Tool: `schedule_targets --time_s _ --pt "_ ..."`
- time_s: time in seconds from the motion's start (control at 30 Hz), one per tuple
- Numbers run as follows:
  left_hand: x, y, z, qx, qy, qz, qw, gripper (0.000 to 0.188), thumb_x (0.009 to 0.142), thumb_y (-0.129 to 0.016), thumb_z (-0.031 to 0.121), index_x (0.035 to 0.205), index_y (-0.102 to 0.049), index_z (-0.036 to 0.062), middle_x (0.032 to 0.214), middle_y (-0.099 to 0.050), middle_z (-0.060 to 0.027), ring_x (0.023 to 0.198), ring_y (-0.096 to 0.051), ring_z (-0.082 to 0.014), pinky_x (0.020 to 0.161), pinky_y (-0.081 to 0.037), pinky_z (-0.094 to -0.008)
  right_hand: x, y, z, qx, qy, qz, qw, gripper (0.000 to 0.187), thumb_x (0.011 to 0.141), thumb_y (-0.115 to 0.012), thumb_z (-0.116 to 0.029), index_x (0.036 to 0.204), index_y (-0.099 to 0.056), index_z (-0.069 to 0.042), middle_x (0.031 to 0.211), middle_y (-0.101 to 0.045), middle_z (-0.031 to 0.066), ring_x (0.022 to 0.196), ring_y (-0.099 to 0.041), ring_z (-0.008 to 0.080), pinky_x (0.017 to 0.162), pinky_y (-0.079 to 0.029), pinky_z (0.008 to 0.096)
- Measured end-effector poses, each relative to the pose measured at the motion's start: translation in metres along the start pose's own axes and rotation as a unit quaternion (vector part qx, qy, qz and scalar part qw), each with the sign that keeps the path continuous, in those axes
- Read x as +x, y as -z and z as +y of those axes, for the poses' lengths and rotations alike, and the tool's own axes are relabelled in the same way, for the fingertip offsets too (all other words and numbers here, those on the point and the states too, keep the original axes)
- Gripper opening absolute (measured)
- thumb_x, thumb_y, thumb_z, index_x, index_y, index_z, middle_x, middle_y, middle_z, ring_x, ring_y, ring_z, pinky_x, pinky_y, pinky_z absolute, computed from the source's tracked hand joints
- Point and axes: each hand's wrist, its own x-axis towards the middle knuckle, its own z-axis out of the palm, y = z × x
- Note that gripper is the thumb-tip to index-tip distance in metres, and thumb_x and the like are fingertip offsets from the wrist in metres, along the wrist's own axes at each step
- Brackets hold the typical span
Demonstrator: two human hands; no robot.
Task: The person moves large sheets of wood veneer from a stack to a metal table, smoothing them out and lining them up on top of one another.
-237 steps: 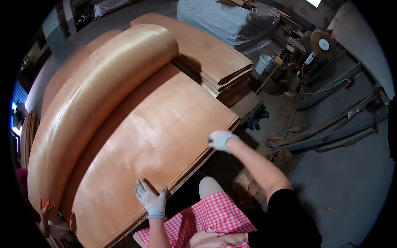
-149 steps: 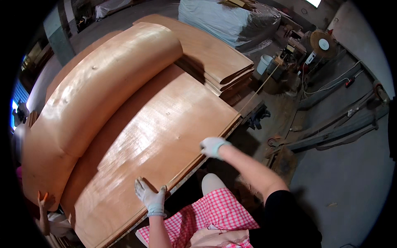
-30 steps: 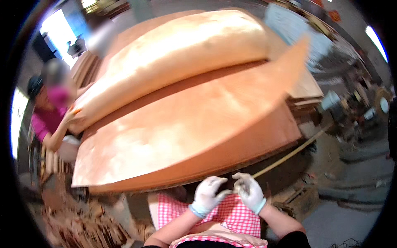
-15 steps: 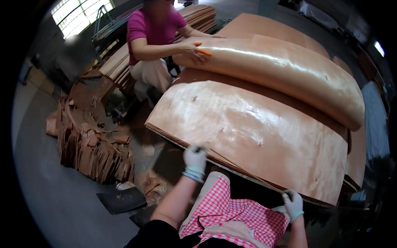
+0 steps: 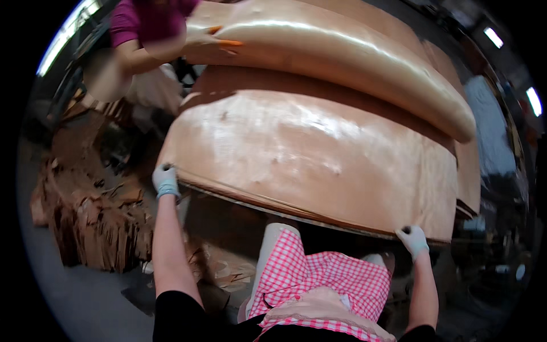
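Observation:
A broad, shiny sheet of wood veneer (image 5: 273,142) lies on top of a stack in front of me. My left hand (image 5: 165,178), in a pale work glove, pinches the near edge by the sheet's left corner. Farther right, my gloved right hand (image 5: 413,239) has its fingers closed on the same near edge. Part of the fingertips of both hands is hidden. Behind the flat part, a large veneer sheet (image 5: 319,48) is bent over into a long roll. A co-worker's hand (image 5: 213,45) with orange finger covers rests on the roll's left end.
A co-worker in a purple shirt (image 5: 128,25) is at the far left. Torn veneer scraps (image 5: 97,228) stand piled on the floor to my left. At the right, a pale plastic cover (image 5: 490,128) hangs beyond more veneer sheets (image 5: 468,176).
My left hand has slid left along the near edge to the corner, its arm now stretched out. The right hand stays at the edge. My view has shifted, so the co-worker appears farther left.

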Motion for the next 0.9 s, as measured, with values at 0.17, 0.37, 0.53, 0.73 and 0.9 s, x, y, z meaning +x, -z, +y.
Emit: schedule_targets --time_s 0.17,0.37,0.53,0.73,0.9 --pt "-0.003 0.022 0.008 -0.022 -0.04 -0.077 0.996 0.018 0.081 -0.066 0.008 0.097 -0.069 -0.0006 0.084 -0.071 -0.0109 0.08 -0.064 -0.0176 0.078 -0.052 -0.0327 0.023 -0.001 -0.025 -0.016 -0.061 -0.072 0.995 0.043 0.077 -0.072 -0.046 0.084 -0.076 -0.004 0.086 -0.071 0.0207 0.087 -0.071 0.0323 0.079 -0.054 0.0401" --pt "-0.134 -0.02 0.177 0.264 -0.149 0.073 0.95 0.071 0.086 -0.064 0.027 0.146 -0.037 -0.0013 0.133 -0.053 -0.026 0.122 -0.052 -0.0415 0.104 -0.042 -0.0468 0.019 -0.006 0.002 -0.01 -0.087 -0.064 0.994 0.045 0.076 -0.073 -0.046 0.089 -0.074 -0.003 0.089 -0.07 0.023 0.086 -0.069 0.0364 0.079 -0.053 0.0431" --pt "-0.376 -0.132 0.284 0.173 -0.46 -0.246 0.835 0.082 0.085 -0.061 0.03 0.146 -0.027 -0.0117 0.148 -0.036 -0.0343 0.139 -0.033 -0.0456 0.119 -0.021 -0.0502 0.025 -0.018 0.009 -0.019 -0.041 -0.039 0.998 0.049 0.077 -0.069 -0.051 0.092 -0.075 -0.004 0.095 -0.071 0.0222 0.092 -0.069 0.0371 0.084 -0.054 0.0448" --pt "-0.531 -0.176 0.364 0.116 -0.502 -0.371 0.772 0.098 0.078 -0.073 0.04 0.15 -0.025 -0.0058 0.157 -0.024 -0.0266 0.146 -0.02 -0.0402 0.122 -0.012 -0.0484 0.016 -0.01 0.01 0.03 -0.056 -0.061 0.996 0.043 0.081 -0.066 -0.044 0.1 -0.074 -0.007 0.104 -0.07 0.0202 0.098 -0.068 0.0353 0.085 -0.054 0.0453" --pt "-0.52 -0.188 0.352 0.119 -0.47 -0.368 0.794 0.108 0.072 -0.079 0.04 0.153 -0.021 -0.0016 0.158 -0.024 -0.0246 0.148 -0.021 -0.0364 0.122 -0.012 -0.0474 0.012 0.026 0.111 0.076 -0.006 -0.06 0.995 0.03 0.082 -0.057 -0.02 0.103 -0.074 -0.007 0.11 -0.07 0.0194 0.102 -0.068 0.0362 0.088 -0.053 0.0445"
